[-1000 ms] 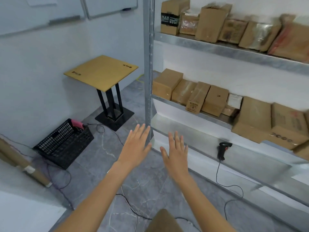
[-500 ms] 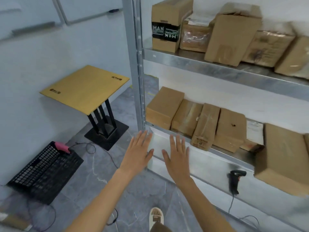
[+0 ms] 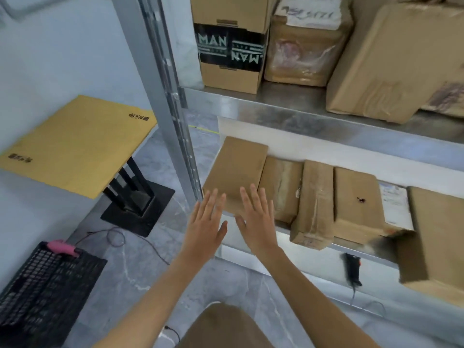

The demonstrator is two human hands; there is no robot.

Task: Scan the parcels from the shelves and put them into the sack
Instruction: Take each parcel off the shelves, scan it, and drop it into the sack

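Note:
Brown cardboard parcels fill two metal shelves. The leftmost parcel (image 3: 238, 169) of the middle shelf (image 3: 351, 247) lies right in front of my hands. My left hand (image 3: 206, 228) and my right hand (image 3: 257, 222) are stretched out side by side, palms down, fingers straight, holding nothing, with the fingertips over that parcel's near end. More parcels (image 3: 313, 204) lie to its right. A black handheld scanner (image 3: 352, 270) stands on the lower shelf, its cable trailing down. No sack is in view.
The upper shelf (image 3: 276, 109) holds a box (image 3: 231, 43) with black "MAN" tape and other parcels. A steel upright (image 3: 160, 79) stands left of the shelves. A yellow-topped side table (image 3: 77, 144), a black crate (image 3: 42, 297) with a pink tool (image 3: 62, 247), and cables are on the grey floor.
I have stepped closer to the shelves, which now fill the view. Both hands have moved forward and up from over the floor to the leftmost parcel on the middle shelf.

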